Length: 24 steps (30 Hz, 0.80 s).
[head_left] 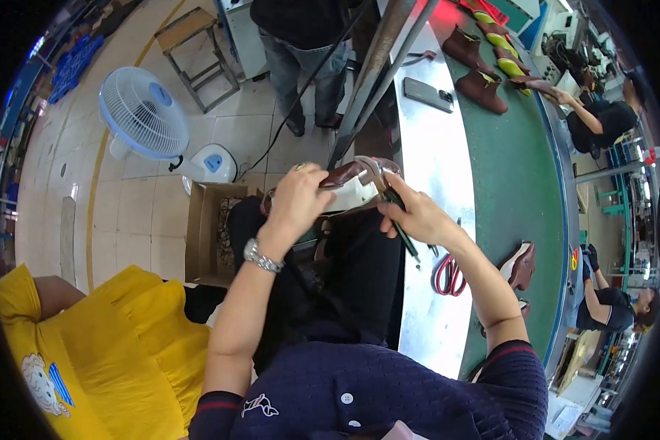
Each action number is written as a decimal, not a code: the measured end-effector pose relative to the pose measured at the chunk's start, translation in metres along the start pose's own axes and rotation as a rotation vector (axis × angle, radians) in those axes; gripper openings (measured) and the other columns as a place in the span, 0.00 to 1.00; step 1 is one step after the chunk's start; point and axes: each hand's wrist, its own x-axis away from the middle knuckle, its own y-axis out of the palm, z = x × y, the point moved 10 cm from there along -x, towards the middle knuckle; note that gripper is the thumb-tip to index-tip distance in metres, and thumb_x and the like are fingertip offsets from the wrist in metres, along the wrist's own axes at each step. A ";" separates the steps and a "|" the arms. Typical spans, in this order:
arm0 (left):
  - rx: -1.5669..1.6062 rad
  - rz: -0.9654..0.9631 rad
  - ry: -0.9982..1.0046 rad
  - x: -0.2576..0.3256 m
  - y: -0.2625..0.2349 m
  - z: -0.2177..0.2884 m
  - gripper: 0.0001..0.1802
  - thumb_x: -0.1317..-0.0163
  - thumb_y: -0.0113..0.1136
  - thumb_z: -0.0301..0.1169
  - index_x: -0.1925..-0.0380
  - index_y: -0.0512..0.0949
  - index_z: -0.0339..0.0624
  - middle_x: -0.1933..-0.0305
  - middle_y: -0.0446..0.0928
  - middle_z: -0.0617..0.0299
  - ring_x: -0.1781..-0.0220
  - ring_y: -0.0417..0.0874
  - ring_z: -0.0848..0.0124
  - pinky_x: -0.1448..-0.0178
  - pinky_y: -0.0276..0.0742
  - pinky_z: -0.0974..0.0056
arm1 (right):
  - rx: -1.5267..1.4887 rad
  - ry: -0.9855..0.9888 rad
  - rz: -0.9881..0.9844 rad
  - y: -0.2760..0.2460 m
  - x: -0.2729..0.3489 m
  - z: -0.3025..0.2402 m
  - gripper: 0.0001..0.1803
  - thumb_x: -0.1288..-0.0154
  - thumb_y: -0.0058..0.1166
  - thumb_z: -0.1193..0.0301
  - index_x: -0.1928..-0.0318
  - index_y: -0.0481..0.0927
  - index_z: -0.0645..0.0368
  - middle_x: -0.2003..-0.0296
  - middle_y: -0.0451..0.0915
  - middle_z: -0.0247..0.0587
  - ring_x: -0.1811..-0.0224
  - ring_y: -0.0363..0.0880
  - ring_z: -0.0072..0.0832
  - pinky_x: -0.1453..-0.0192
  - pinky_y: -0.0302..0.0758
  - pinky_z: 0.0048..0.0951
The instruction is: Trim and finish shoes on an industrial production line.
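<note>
Above my lap, a brown shoe upper (342, 174) with a white lining (354, 195) lies between my hands. My left hand (295, 203) is closed on its left side, fingers curled over the edge. My right hand (423, 214), at the upper's right end, grips a slim tool with dark green handles (402, 233). The tool's working end is partly hidden by my fingers and the upper, so its exact kind does not show. Just right of my lap, red-handled scissors (449, 276) lie on the metal bench top (438, 169).
A phone (427, 94) rests on the bench. Beyond it, a green conveyor belt (517, 176) carries brown boots (482, 89) and another shoe (519, 265). A metal post (374, 70) rises ahead. On the left are a cardboard box (204, 235), a fan (144, 110) and a person in yellow (117, 345).
</note>
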 end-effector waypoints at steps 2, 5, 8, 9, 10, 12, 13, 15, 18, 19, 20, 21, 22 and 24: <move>0.005 0.018 0.085 0.000 -0.005 -0.001 0.15 0.41 0.60 0.33 0.57 0.82 0.35 0.60 0.82 0.46 0.56 0.82 0.50 0.50 0.76 0.53 | -0.434 0.023 -0.206 0.021 0.010 -0.003 0.28 0.28 0.45 0.75 0.30 0.56 0.60 0.56 0.82 0.46 0.56 0.83 0.30 0.50 0.79 0.31; -0.085 -0.035 -0.048 0.002 -0.002 -0.013 0.14 0.36 0.57 0.31 0.53 0.81 0.37 0.61 0.83 0.46 0.57 0.84 0.52 0.53 0.79 0.55 | -0.572 0.147 -0.388 0.058 -0.005 -0.003 0.29 0.27 0.47 0.71 0.30 0.55 0.60 0.56 0.82 0.44 0.56 0.83 0.29 0.50 0.79 0.28; 0.131 -0.072 -0.129 0.008 -0.008 -0.021 0.25 0.39 0.61 0.32 0.43 0.73 0.32 0.55 0.82 0.42 0.51 0.83 0.53 0.46 0.77 0.57 | -0.363 0.125 -0.344 0.056 -0.013 -0.018 0.26 0.27 0.47 0.71 0.32 0.58 0.60 0.64 0.79 0.38 0.65 0.81 0.24 0.62 0.80 0.28; 0.193 -0.124 -0.164 0.011 -0.006 -0.018 0.30 0.42 0.64 0.33 0.41 0.70 0.30 0.50 0.80 0.41 0.45 0.81 0.53 0.41 0.75 0.56 | -0.348 0.070 -0.302 0.054 -0.005 -0.023 0.24 0.28 0.46 0.73 0.34 0.59 0.60 0.68 0.79 0.37 0.71 0.80 0.23 0.68 0.79 0.27; -0.010 -0.095 0.026 0.013 -0.005 0.005 0.33 0.44 0.66 0.34 0.41 0.68 0.28 0.47 0.77 0.41 0.40 0.76 0.50 0.37 0.71 0.55 | -0.245 0.025 -0.223 0.048 0.001 -0.017 0.24 0.28 0.46 0.74 0.35 0.59 0.60 0.70 0.79 0.38 0.73 0.80 0.24 0.70 0.78 0.28; -0.310 -0.194 0.174 0.027 0.020 0.026 0.38 0.49 0.68 0.31 0.40 0.64 0.23 0.38 0.68 0.39 0.30 0.63 0.46 0.28 0.58 0.53 | -0.091 -0.027 -0.107 0.043 0.005 -0.016 0.23 0.29 0.46 0.75 0.36 0.60 0.62 0.75 0.78 0.40 0.78 0.79 0.26 0.71 0.78 0.28; -0.447 -0.115 0.152 0.031 0.024 0.022 0.37 0.50 0.65 0.27 0.41 0.64 0.22 0.40 0.70 0.39 0.33 0.66 0.48 0.28 0.59 0.54 | -0.090 -0.025 -0.115 0.044 0.004 -0.016 0.23 0.29 0.46 0.75 0.36 0.60 0.62 0.75 0.78 0.40 0.78 0.79 0.26 0.71 0.78 0.28; -0.318 -0.005 0.146 0.045 0.020 0.019 0.33 0.49 0.59 0.24 0.41 0.65 0.20 0.40 0.70 0.37 0.33 0.66 0.48 0.26 0.59 0.53 | -0.168 -0.058 -0.193 0.045 -0.001 -0.023 0.24 0.30 0.47 0.75 0.35 0.62 0.62 0.75 0.79 0.41 0.76 0.81 0.26 0.69 0.78 0.29; -0.533 0.096 0.263 0.057 0.024 0.022 0.32 0.46 0.55 0.25 0.41 0.65 0.19 0.39 0.69 0.36 0.33 0.66 0.46 0.26 0.58 0.51 | 0.350 -0.170 -0.147 0.016 0.005 -0.055 0.31 0.33 0.51 0.74 0.31 0.60 0.58 0.77 0.80 0.44 0.75 0.82 0.34 0.65 0.78 0.32; -0.482 0.095 0.263 0.054 0.028 0.022 0.32 0.44 0.52 0.26 0.40 0.64 0.19 0.38 0.68 0.34 0.33 0.67 0.44 0.26 0.58 0.49 | 0.317 -0.198 -0.017 -0.001 0.014 -0.074 0.32 0.36 0.52 0.74 0.32 0.61 0.58 0.65 0.81 0.63 0.64 0.81 0.57 0.60 0.77 0.48; -0.535 0.094 0.256 0.060 0.027 0.019 0.32 0.43 0.52 0.26 0.39 0.63 0.19 0.38 0.67 0.33 0.33 0.67 0.43 0.26 0.58 0.49 | 0.270 -0.261 0.155 -0.007 0.014 -0.083 0.32 0.36 0.52 0.74 0.31 0.60 0.56 0.68 0.81 0.63 0.66 0.81 0.57 0.61 0.77 0.48; -0.571 0.098 0.272 0.056 0.030 0.028 0.31 0.43 0.52 0.26 0.39 0.63 0.19 0.38 0.67 0.33 0.33 0.67 0.43 0.26 0.59 0.49 | 0.231 -0.306 0.346 -0.018 0.017 -0.083 0.33 0.36 0.51 0.74 0.31 0.59 0.54 0.71 0.81 0.63 0.67 0.81 0.56 0.63 0.77 0.48; -0.560 0.103 0.274 0.054 0.031 0.029 0.31 0.43 0.52 0.26 0.39 0.63 0.19 0.38 0.67 0.33 0.33 0.67 0.43 0.26 0.59 0.49 | 0.361 -0.231 0.324 -0.006 0.005 -0.069 0.33 0.35 0.51 0.73 0.30 0.58 0.53 0.74 0.80 0.61 0.70 0.81 0.56 0.64 0.76 0.50; -0.614 0.169 0.291 0.059 0.027 0.025 0.30 0.42 0.51 0.25 0.40 0.64 0.19 0.37 0.67 0.32 0.32 0.66 0.42 0.26 0.60 0.49 | 0.514 -0.210 0.268 0.025 -0.014 -0.057 0.35 0.35 0.50 0.73 0.28 0.55 0.49 0.81 0.77 0.57 0.75 0.79 0.55 0.67 0.75 0.52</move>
